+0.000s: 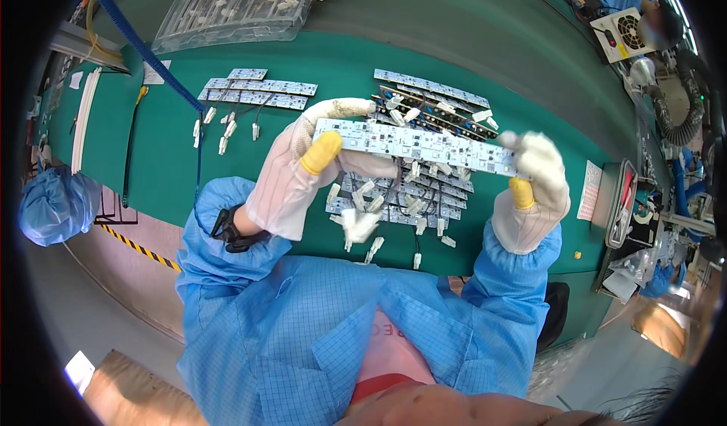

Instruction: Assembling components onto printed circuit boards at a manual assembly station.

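Note:
A long white circuit board strip (416, 144) is held up across my front, over the green table. My left hand (314, 153), in a white glove with a yellow thumb tip, grips its left end. At the right end, my right hand (534, 180) pinches the strip; its gloved fingers are slightly blurred. Below the strip lies a stack of similar boards (454, 191) with white connectors (360, 225) on short dark wires, partly hidden by the strip. Behind it is another pile of boards (432, 85), some dark side up.
More boards (276, 87) with wired connectors lie at the left. A clear tray (235, 9) of white connectors stands at the back. A blue coiled hose (144, 51) hangs down at the left. A bin (621, 202) sits at the right edge, and a person's blue sleeve (59, 205) shows far left.

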`<action>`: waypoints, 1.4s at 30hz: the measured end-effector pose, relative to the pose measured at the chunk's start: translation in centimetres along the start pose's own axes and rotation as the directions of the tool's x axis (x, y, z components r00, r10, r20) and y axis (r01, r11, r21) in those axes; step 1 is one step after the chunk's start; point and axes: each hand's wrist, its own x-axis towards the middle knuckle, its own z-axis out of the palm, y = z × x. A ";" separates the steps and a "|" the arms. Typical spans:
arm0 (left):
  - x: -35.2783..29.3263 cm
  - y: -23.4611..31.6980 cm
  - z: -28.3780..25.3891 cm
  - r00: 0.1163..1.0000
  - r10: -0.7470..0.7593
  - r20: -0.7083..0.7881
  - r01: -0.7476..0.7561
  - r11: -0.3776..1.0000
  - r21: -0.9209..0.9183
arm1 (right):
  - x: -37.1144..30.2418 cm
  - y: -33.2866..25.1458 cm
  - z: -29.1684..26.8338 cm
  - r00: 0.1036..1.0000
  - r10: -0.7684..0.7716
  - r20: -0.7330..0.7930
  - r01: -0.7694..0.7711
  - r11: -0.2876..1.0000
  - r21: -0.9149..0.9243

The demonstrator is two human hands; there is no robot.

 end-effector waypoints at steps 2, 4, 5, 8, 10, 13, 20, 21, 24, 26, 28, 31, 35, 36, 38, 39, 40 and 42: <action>-0.3 -0.7 -0.9 1.000 0.005 0.004 -0.005 0.996 0.094 | 0.8 -1.4 1.7 0.972 0.218 -0.090 -0.206 0.970 0.129; -0.5 -1.1 -1.2 0.998 0.064 -0.019 -0.061 0.988 0.142 | 0.8 -0.3 1.0 0.950 0.312 0.012 -0.311 0.941 0.131; -0.5 -0.9 -1.1 0.998 0.065 -0.018 -0.061 0.988 0.140 | 0.8 -0.1 0.9 0.910 0.400 0.110 -0.412 0.903 0.120; -0.5 -0.2 -1.0 1.000 0.017 -0.026 -0.014 0.994 0.110 | 0.6 -1.1 1.4 0.846 0.498 0.188 -0.532 0.770 0.353; -0.6 -0.5 -1.8 0.999 0.037 -0.035 -0.027 0.965 0.259 | 0.9 -1.4 1.4 0.807 0.523 0.275 -0.589 0.675 0.444; -1.0 -0.2 -1.1 0.996 0.057 -0.062 -0.044 0.981 0.190 | 1.0 -1.4 1.3 0.756 0.583 0.299 -0.646 0.588 0.487; -0.8 0.6 -0.3 0.994 0.085 0.065 -0.100 0.951 0.292 | 0.1 -1.1 1.4 0.789 0.563 0.246 -0.603 0.636 0.481; -1.0 0.7 -0.6 0.995 0.085 0.060 -0.099 0.950 0.296 | 0.0 -1.1 1.7 0.802 0.574 0.165 -0.577 0.675 0.460; -1.1 0.3 -0.4 0.998 0.060 -0.001 -0.058 0.972 0.226 | 0.2 -1.0 1.8 0.825 0.554 0.108 -0.534 0.704 0.468; -1.1 0.4 -0.5 0.999 0.045 -0.006 -0.041 0.957 0.288 | 0.1 -1.5 2.3 0.786 0.609 0.109 -0.534 0.579 0.616; -1.1 0.4 -0.6 0.999 0.032 -0.015 -0.025 0.937 0.348 | 0.3 -1.1 1.3 0.782 0.578 0.234 -0.571 0.513 0.641; -1.0 0.4 -0.8 0.998 0.059 0.019 -0.062 0.929 0.365 | 0.4 -1.2 0.6 0.735 0.593 0.328 -0.643 0.458 0.613; -1.0 0.2 -0.4 0.974 0.219 0.059 -0.225 0.896 0.383 | 0.4 -1.5 0.9 0.698 0.676 0.236 -0.682 0.526 0.508; -1.0 -0.1 -0.3 0.951 0.306 0.046 -0.305 0.901 0.307 | 0.4 -1.5 1.1 0.697 0.676 0.238 -0.683 0.525 0.508; -1.6 -1.0 -1.5 0.943 0.332 0.021 -0.316 0.876 0.366 | 0.5 -1.7 1.4 0.715 0.684 0.143 -0.650 0.575 0.498; -1.8 -1.3 -1.9 0.933 0.359 -0.004 -0.324 0.846 0.424 | 0.4 -1.6 1.4 0.715 0.685 0.142 -0.649 0.575 0.498; -1.6 -0.7 -1.5 0.943 0.331 0.029 -0.318 0.876 0.363 | 0.4 -1.4 1.5 0.759 0.645 0.085 -0.610 0.661 0.437; -1.6 -0.5 -1.7 0.945 0.327 0.004 -0.301 0.862 0.408 | 0.4 -1.3 1.3 0.801 0.597 0.034 -0.566 0.738 0.369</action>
